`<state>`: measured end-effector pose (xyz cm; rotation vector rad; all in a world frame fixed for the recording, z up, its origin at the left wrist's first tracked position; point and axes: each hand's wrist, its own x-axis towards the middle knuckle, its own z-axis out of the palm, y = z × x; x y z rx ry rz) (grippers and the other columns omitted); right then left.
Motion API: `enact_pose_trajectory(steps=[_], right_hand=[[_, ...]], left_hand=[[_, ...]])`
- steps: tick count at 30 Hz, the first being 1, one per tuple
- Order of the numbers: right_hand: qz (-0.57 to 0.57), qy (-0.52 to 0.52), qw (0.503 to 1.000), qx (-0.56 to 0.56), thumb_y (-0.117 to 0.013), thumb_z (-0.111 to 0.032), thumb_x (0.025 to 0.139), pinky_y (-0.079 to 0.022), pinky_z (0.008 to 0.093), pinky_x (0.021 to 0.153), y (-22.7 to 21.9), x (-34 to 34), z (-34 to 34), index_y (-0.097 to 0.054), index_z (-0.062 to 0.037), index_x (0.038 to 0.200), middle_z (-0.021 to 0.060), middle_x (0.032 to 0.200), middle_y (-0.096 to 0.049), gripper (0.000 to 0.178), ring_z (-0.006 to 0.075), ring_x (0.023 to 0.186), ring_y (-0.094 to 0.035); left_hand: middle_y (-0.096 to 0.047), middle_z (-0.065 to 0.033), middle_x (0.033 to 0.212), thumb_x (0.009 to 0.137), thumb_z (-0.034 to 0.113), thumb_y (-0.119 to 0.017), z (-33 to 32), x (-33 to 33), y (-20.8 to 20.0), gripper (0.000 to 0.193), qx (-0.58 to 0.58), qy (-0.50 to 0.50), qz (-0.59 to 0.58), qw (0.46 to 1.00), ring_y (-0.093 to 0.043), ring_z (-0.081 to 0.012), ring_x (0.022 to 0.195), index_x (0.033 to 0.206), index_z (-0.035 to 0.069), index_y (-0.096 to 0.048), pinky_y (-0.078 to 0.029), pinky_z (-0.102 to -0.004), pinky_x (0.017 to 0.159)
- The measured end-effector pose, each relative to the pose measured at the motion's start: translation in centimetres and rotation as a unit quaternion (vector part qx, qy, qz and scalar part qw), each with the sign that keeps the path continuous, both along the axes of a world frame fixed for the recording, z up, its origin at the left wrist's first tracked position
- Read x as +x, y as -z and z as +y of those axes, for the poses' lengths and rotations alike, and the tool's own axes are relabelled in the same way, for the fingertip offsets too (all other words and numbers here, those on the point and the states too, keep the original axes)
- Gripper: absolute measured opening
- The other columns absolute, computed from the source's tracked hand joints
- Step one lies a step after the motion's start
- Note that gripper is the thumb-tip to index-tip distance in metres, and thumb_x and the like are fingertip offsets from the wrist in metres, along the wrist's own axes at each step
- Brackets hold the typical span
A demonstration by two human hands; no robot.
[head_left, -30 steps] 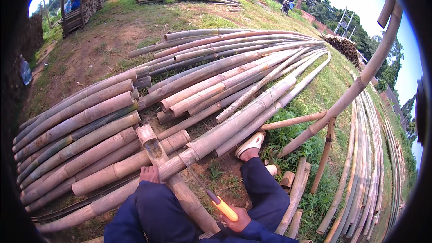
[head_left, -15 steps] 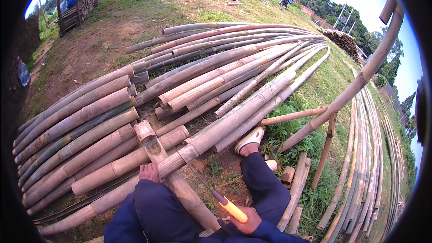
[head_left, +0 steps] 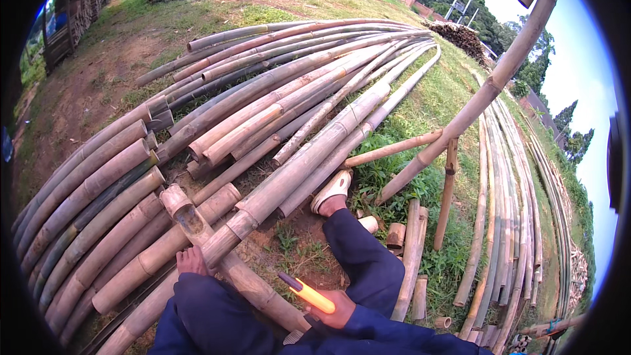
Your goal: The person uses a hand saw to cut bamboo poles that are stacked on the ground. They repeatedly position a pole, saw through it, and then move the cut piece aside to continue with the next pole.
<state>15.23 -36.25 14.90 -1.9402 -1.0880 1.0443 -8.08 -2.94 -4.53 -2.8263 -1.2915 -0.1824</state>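
A long, thick bamboo pole (head_left: 266,196) runs diagonally past my legs. It crosses over a shorter bamboo piece (head_left: 253,289) whose upper end has a scooped-out notch. My left hand (head_left: 191,260) grips the long pole close to that crossing, fingers curled against its side. Lower right of it, my right hand (head_left: 338,309) is closed round the bright orange handle of a tool (head_left: 314,296). The tool has a dark front end pointing up and left toward the pole; its blade cannot be made out. My right foot, in a pale clog (head_left: 332,190), stands beside the pole.
Many bamboo poles (head_left: 309,85) lie fanned out ahead, with more cut ends (head_left: 125,177) on the left. A slanted bamboo post (head_left: 490,92) with props rises at right. Short offcuts (head_left: 409,256) lie near my right leg. Another row of poles (head_left: 499,223) stretches along the far right.
The view has swung to the right, so the scene sits further left. My left hand keeps its place on the pole; the right hand with the orange-handled tool has barely moved.
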Motion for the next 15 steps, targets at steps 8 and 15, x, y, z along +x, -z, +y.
enact_pose_trajectory(steps=[8, 15], right_hand=[[-0.073, 0.012, 0.991, 0.116, -0.076, -0.022, 0.087, -0.054, 0.0508, 0.074, 8.9, 0.6, 16.7, -0.068, -0.003, 0.098, 0.0244, 0.084, -0.07, 0.023, 0.0468, 0.085, -0.069], [0.005, -0.021, 0.999, -0.034, -0.074, -0.023, 0.093, -0.056, 0.0448, 0.078, 1.0, 1.0, 0.2, -0.071, -0.0083, 0.11, 0.0176, 0.088, -0.073, 0.023, 0.0379, 0.088, -0.074]], left_hand=[[-0.065, -0.0117, 0.099, 0.05, 0.053, -0.095, 0.4, 1.2, 0.2, 0.086, -0.006, 0.029, -0.011, 1.0, -0.065, -0.0309, 0.097, 0.109, 0.005, -0.056, -0.042, -0.0442, 0.096], [-0.064, -0.0119, 0.101, 0.05, 0.05, -0.095, 0.0, -0.3, -0.3, 0.083, -0.023, 0.016, -0.004, 1.0, -0.064, -0.0312, 0.098, 0.109, 0.005, -0.057, -0.042, -0.0446, 0.096]])
